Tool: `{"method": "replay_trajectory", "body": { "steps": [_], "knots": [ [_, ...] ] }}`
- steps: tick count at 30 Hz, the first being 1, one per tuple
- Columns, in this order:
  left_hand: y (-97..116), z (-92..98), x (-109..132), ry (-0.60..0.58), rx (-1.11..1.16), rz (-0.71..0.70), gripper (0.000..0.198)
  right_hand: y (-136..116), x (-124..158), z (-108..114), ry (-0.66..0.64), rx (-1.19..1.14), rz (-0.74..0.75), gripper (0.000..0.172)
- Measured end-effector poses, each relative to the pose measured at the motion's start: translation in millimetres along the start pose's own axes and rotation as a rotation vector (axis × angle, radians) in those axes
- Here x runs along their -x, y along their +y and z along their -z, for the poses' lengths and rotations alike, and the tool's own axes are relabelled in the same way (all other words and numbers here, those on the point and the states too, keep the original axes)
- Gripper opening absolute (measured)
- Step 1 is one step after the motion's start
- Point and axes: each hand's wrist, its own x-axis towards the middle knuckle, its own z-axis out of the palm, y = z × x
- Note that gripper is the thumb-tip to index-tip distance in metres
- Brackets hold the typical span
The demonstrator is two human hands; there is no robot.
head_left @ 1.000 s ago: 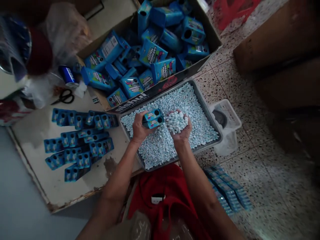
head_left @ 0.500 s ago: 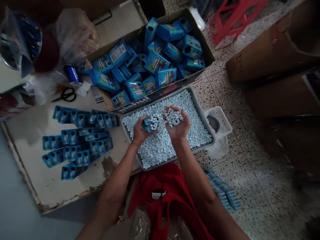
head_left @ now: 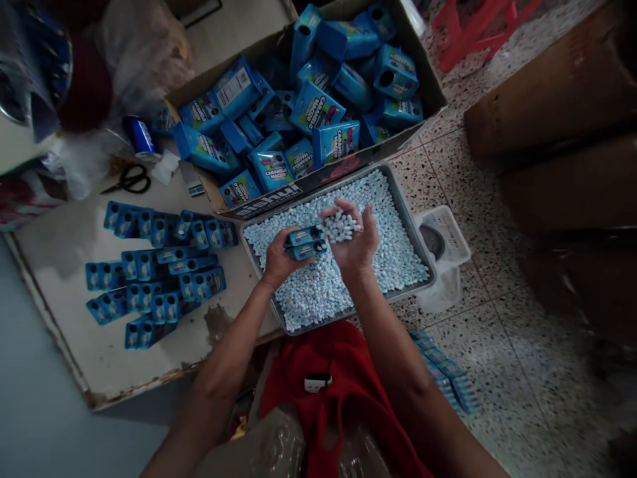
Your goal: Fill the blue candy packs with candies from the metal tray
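My left hand (head_left: 279, 257) is closed around two small blue candy boxes (head_left: 304, 243), held side by side with their open ends toward my right hand. My right hand (head_left: 359, 252) is cupped palm up and holds a heap of small pale candies (head_left: 342, 227) against the boxes' ends. A few candies sit at the box openings. Both hands are above a grey tray (head_left: 412, 220), filled with a layer of the same white and pale blue candies (head_left: 318, 299).
Behind the tray stands a cardboard carton (head_left: 388, 147) full of blue boxes. Rows of small blue boxes (head_left: 144, 295) stand on the table (head_left: 60, 318) at left, near black scissors (head_left: 133, 179) and a blue can (head_left: 142, 138). Brown cartons (head_left: 537, 99) and a red stool (head_left: 472, 33) are at right.
The candies bunched at the boxes' ends have mostly gone from there, so the box faces show more. My left hand has turned the boxes slightly. The heap in my right palm looks smaller.
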Motion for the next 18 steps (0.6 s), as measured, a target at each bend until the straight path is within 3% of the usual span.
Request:
{"method": "replay_trajectory", "body": {
  "steps": [3,7,10,12,15,18],
  "knots": [
    [1.7,-6.7,-0.5,0.027,0.033,0.017,0.08,6.0,0.7,-1.6,-0.046,0.112,0.061,0.055],
    [0.8,-15.0,-1.4,0.022,0.017,-0.026,0.081,11.5,2.4,-2.7,-0.144,0.261,0.13,0.051],
    [-5.3,-13.5,-1.3,0.062,0.036,0.016,0.081,15.7,10.3,7.3,-0.192,0.37,0.211,0.051],
    [-12.1,-7.0,-0.3,0.037,0.103,0.052,0.084,19.4,20.3,26.8,-0.128,0.515,0.26,0.048],
    [-24.5,7.8,4.0,0.009,0.224,0.094,0.09,26.0,33.4,74.9,0.082,0.968,0.33,0.035],
    [-35.9,20.5,12.4,-0.107,0.262,0.075,0.093,33.4,25.8,123.7,0.225,1.405,0.405,0.057]
  ]
}}
